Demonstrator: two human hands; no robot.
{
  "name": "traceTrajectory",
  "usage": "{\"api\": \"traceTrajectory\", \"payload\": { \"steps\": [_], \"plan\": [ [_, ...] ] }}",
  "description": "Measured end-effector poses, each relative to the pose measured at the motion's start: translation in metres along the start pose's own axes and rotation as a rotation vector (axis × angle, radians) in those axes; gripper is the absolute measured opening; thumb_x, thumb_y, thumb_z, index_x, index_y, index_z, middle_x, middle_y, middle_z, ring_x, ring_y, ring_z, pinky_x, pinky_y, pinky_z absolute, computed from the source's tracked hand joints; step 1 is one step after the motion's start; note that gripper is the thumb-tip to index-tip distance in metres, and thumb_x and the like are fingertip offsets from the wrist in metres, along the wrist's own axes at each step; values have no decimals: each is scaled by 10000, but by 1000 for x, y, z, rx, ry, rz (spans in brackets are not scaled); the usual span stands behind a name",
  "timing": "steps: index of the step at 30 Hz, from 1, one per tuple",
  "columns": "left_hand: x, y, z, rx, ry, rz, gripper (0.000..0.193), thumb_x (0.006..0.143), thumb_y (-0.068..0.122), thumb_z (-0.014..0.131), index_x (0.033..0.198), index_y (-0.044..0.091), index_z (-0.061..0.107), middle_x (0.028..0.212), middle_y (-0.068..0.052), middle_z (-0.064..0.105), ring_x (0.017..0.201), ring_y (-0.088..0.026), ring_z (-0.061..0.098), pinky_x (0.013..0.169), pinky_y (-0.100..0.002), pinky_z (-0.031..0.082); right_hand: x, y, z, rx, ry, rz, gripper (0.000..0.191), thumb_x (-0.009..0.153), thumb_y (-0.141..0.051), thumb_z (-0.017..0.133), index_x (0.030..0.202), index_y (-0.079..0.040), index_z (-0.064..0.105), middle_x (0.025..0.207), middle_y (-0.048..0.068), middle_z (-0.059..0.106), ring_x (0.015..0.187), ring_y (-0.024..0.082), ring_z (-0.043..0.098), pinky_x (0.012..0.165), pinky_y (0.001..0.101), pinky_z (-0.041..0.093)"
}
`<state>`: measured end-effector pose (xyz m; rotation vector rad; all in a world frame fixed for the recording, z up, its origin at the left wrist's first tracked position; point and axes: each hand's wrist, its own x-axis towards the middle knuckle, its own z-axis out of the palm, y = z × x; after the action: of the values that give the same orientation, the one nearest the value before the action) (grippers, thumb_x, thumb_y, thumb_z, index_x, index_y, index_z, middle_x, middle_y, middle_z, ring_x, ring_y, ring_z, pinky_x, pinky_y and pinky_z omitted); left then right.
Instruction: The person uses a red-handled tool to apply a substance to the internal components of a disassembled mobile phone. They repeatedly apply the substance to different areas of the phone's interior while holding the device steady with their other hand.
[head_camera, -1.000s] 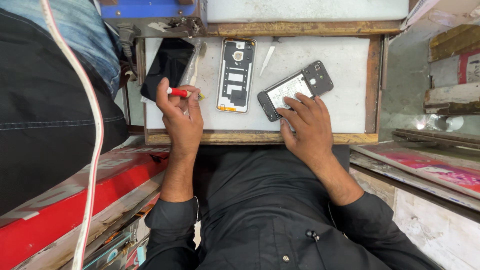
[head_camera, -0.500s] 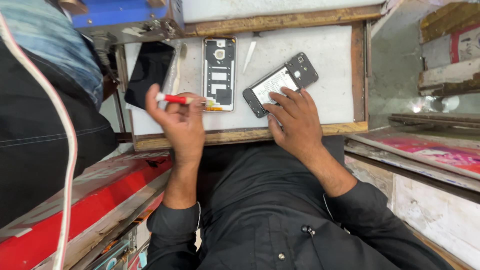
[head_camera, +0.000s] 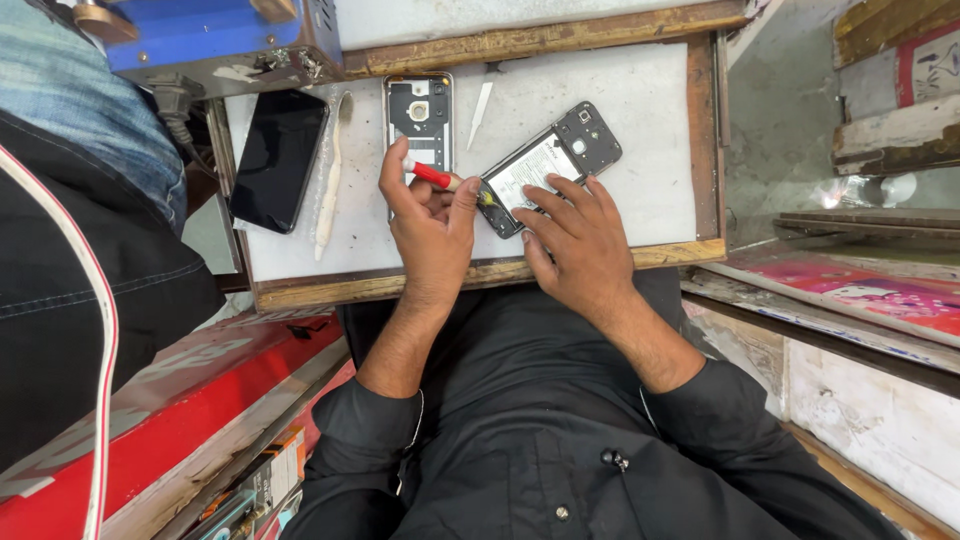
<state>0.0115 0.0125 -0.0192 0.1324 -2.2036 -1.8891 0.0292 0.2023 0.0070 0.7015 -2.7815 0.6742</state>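
Note:
An opened black phone (head_camera: 553, 160) with its back off lies tilted on the white work tray (head_camera: 640, 120). My right hand (head_camera: 577, 240) rests on the phone's near end, fingers spread over it, pressing it down. My left hand (head_camera: 428, 222) grips a small red-handled screwdriver (head_camera: 432, 176) whose tip points at the phone's lower left corner. Just beyond my left hand lies a separate phone back frame (head_camera: 420, 112), flat on the tray.
A black phone screen panel (head_camera: 277, 158) and a pale toothbrush (head_camera: 330, 180) lie at the tray's left. A white plastic pry tool (head_camera: 481, 103) sits near the top. A blue machine (head_camera: 215, 40) stands at the back left. Another person in dark clothes (head_camera: 80, 270) is at the left.
My left hand has moved right with the screwdriver, from beside the back frame to the opened phone's corner. My right hand stays on the phone.

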Motion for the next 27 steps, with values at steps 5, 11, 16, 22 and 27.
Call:
{"api": "traceTrajectory", "payload": {
  "steps": [5, 11, 16, 22, 27],
  "plan": [
    [1, 1, 1, 28, -15, -34, 760, 1035, 63, 714, 1569, 75, 173, 984, -97, 686, 917, -144, 746, 796, -281, 641, 0, 0, 1, -15, -13, 6, 315, 921, -167, 723, 1236, -161, 720, 1385, 21, 648, 1392, 262, 515, 1206, 554, 344],
    [1, 0, 0, 53, -23, 22, 725, 1054, 51, 688, 1561, 64, 170, 993, -92, 702, 930, -144, 753, 803, -273, 653, -2, 2, 3, -22, -23, 0, 314, 927, -171, 722, 1241, -161, 718, 1397, 23, 641, 1399, 264, 508, 1210, 557, 341],
    [-4, -1, 2, 110, -28, 83, 717, 1059, 43, 678, 1562, 67, 167, 1033, -112, 717, 927, -158, 751, 760, -264, 640, -3, 2, 4, -25, -24, -1, 315, 929, -180, 724, 1244, -164, 717, 1397, 25, 638, 1398, 265, 507, 1209, 560, 340],
    [-8, -6, 6, 287, -9, 383, 681, 1075, 25, 658, 1550, 90, 174, 1097, -148, 703, 990, -198, 763, 808, -284, 684, -3, 3, 4, -28, -26, 2, 305, 943, -188, 722, 1247, -167, 715, 1399, 23, 637, 1401, 264, 506, 1214, 561, 337],
    [-5, -2, 7, 368, -41, 539, 686, 1054, 17, 671, 1539, 116, 196, 1159, -160, 696, 992, -241, 756, 815, -326, 674, -3, 3, 5, -21, -18, -6, 311, 935, -188, 727, 1245, -165, 715, 1398, 32, 635, 1395, 270, 510, 1209, 566, 341]
  ]
}}
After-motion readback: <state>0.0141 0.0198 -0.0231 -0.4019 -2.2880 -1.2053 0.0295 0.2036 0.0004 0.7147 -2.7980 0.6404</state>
